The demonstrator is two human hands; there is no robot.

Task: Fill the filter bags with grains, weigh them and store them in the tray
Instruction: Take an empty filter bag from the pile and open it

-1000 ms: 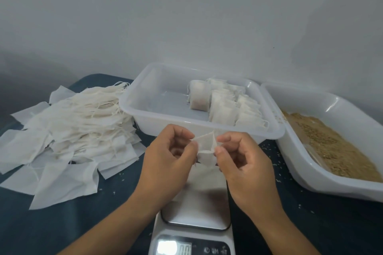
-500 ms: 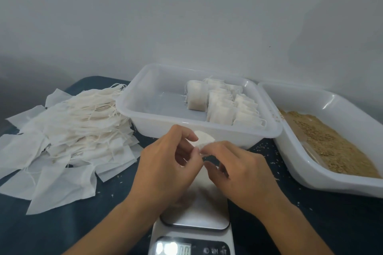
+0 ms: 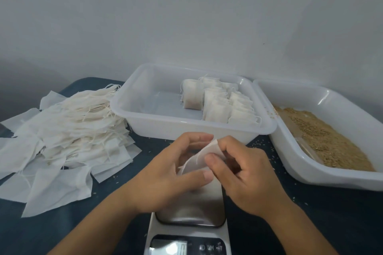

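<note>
Both my hands hold one empty white filter bag [image 3: 199,158] above the kitchen scale [image 3: 192,211]. My left hand [image 3: 172,174] curls round its lower left side, thumb against the cloth. My right hand [image 3: 242,172] pinches its upper right edge between thumb and fingers. The bag's mouth is partly spread between them. Behind stands the white storage tray [image 3: 149,118] with several filled bags [image 3: 219,103] packed at its right. A second tray [image 3: 294,161] at the right holds brown grains [image 3: 325,138].
A loose heap of empty filter bags [image 3: 66,134] with strings covers the dark blue table [image 3: 331,213] at the left. Stray grains lie scattered between the trays. The scale's display [image 3: 167,247] sits at the bottom edge. A grey wall stands close behind.
Both hands have shifted lower and nearer to me with the bag. The bag was bunched small between the fingertips; now it is unfolded and spread wider between the hands.
</note>
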